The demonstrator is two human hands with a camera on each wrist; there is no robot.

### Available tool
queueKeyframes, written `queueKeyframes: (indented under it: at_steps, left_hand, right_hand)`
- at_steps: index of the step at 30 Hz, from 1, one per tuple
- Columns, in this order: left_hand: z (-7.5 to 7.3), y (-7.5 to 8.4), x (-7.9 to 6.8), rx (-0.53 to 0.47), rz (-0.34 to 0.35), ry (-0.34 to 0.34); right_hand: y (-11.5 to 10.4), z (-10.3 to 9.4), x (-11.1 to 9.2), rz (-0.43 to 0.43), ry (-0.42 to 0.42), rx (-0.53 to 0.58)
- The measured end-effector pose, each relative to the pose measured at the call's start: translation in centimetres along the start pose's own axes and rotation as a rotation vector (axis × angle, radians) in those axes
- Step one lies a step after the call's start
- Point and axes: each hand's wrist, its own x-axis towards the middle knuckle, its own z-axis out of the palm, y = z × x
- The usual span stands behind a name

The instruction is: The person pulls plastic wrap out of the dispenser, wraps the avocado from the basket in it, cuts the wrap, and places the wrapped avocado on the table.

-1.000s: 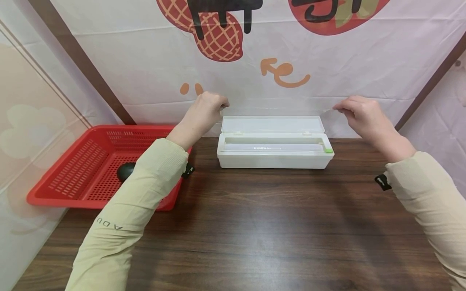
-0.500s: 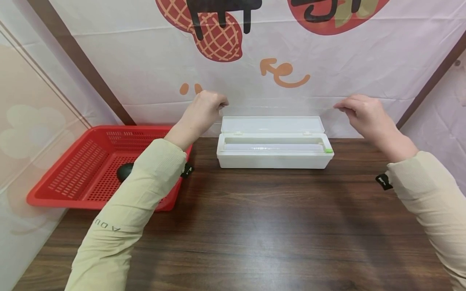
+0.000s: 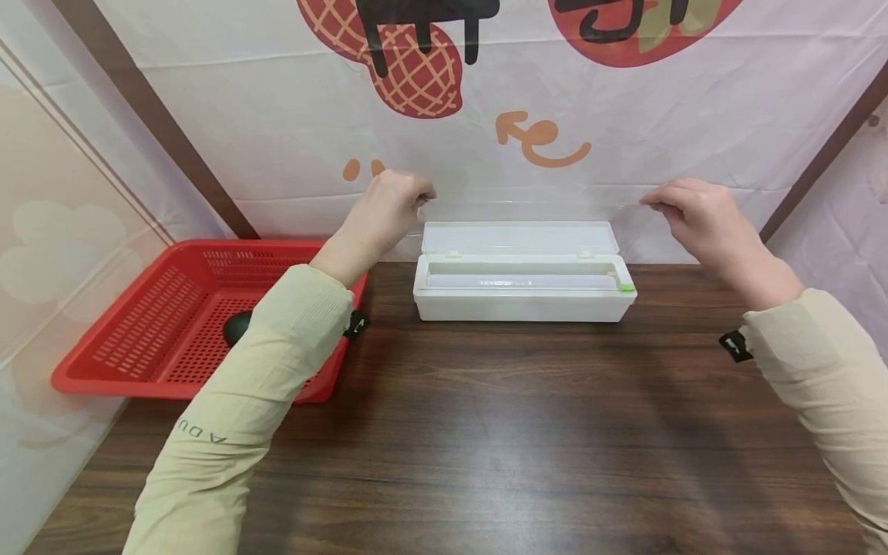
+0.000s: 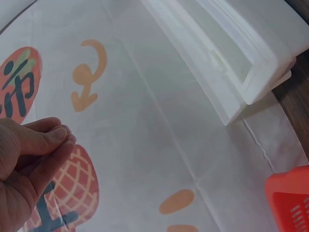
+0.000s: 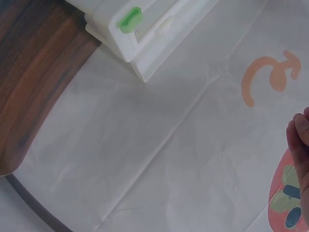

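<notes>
A white plastic-wrap dispenser point(image 3: 523, 306) stands against the back cloth, its lid point(image 3: 520, 237) raised. Inside lies a roll of wrap point(image 3: 569, 281), and a green slide cutter point(image 3: 627, 287) sits at the right end. Above the box, faint glints show a sheet of clear plastic wrap point(image 3: 534, 203) between the hands. My left hand point(image 3: 397, 202) pinches the sheet between thumb and fingertips at the left, as the left wrist view shows. At the right, my right hand point(image 3: 702, 220) pinches it too. The sheet is nearly invisible in both wrist views.
A red perforated basket point(image 3: 149, 308) stands on the left, partly behind the left sleeve, with a dark rounded object point(image 3: 237, 327) inside. Printed cloth walls point(image 3: 659, 123) enclose the back and sides of the dark wooden table point(image 3: 499, 432).
My right hand has shifted slightly to the right and up. My left hand has risen a little. The dispenser and basket have not moved.
</notes>
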Motion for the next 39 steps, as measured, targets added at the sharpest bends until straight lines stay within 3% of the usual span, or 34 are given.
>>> queueKeyframes:
  at_steps: [39]
  left_hand:
    - [-1.4,0.3,0.2,-0.028,0.002,0.032]
  right_hand:
    - [-0.3,-1.0,0.5,-0.013,0.037,-0.016]
